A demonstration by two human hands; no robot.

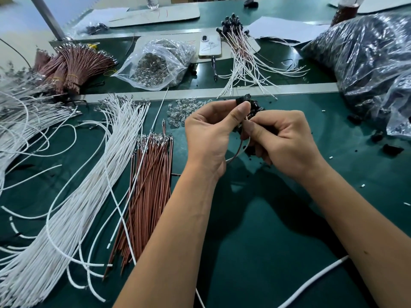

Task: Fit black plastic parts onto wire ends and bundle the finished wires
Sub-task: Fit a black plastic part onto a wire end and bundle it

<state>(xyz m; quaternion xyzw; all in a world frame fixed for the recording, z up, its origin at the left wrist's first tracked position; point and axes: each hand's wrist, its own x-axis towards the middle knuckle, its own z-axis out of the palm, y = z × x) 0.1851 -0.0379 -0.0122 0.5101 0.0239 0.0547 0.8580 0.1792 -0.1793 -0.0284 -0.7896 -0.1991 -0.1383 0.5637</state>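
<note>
Surface: green mat (255, 230) on a workbench, metal strip across the far edge, second green strip behind it.
Left hand (209, 134): raised over the mat, thumb and forefinger pinching a black part (243, 99) at its top.
Right hand (282, 138): fingers curled, pinching a wire (239, 153) just under the black part — fingertips of both hands touching.
Wire: a brown and a white strand together, looping down between the two wrists; upper end hidden behind the fingers.
Black parts: small heap (255, 110) on the mat right behind the hands; a few loose ones (392, 150) at right.
White wires (93, 165): big loose spread at left.
Brown wires (149, 181): straight pile just beside the white, left of the left arm.
Finished wires (242, 56): fanned out on the far strip, black ends bunched at top.
Brown bundles (71, 65): far left, banded.
Clear bag (158, 65): small clear bulbs inside — more bulbs (182, 110) loose on the mat below.
Phone (210, 45): right of the clear bag.
Dark bag (367, 58): large, far right.
</note>
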